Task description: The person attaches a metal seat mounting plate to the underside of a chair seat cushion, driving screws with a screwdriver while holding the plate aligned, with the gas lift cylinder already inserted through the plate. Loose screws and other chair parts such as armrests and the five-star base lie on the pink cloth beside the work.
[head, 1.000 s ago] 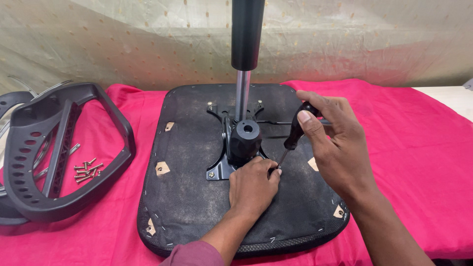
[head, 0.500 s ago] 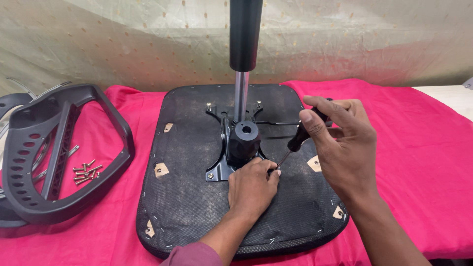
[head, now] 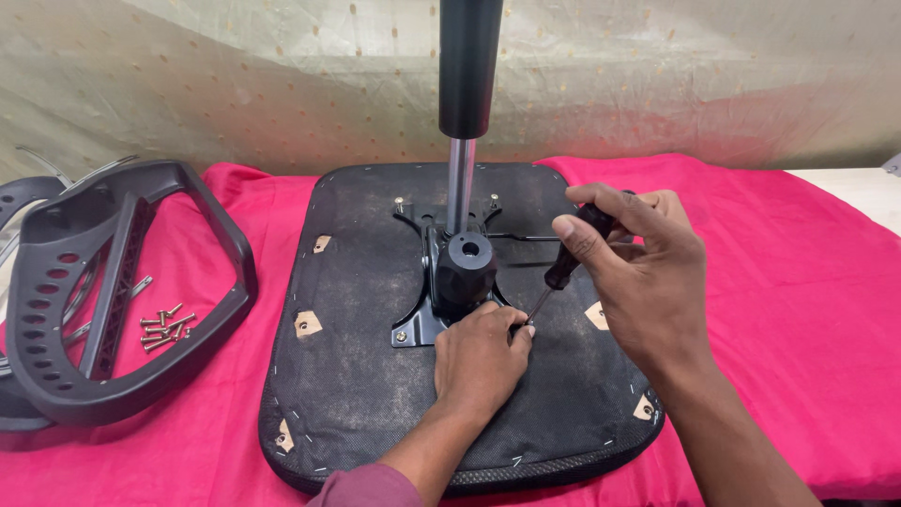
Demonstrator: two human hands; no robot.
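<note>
An upturned black chair seat point(head: 357, 376) lies on a pink cloth point(head: 788, 310). A black metal mechanism plate point(head: 422, 324) with a round knob point(head: 465, 268) and an upright gas cylinder point(head: 467, 84) sits at its middle. My right hand point(head: 648, 272) grips a black-handled screwdriver point(head: 572, 258), its tip slanting down to the plate's near right corner. My left hand point(head: 481, 361) rests on the seat with its fingertips pinched at the screwdriver tip; the screw itself is hidden.
A black plastic armrest frame point(head: 113, 282) lies at the left, with more chair parts point(head: 23, 202) behind it. Several loose screws point(head: 164, 327) lie on the cloth inside the frame. A pale curtain hangs behind the table.
My right hand and the screwdriver handle have shifted slightly right and turned a little. My left hand has stayed at the tip.
</note>
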